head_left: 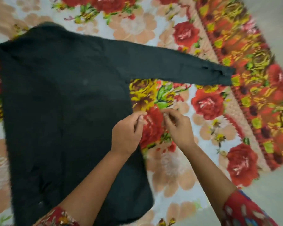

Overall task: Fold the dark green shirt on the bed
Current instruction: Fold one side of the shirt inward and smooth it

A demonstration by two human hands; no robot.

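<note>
The bed is covered by a floral blanket, on which the dark green shirt is spread flat.

Open bedspread beside shirt

Bare forearms; left sleeve red, patterned; right sleeve red with pale and blue marks.
</note>
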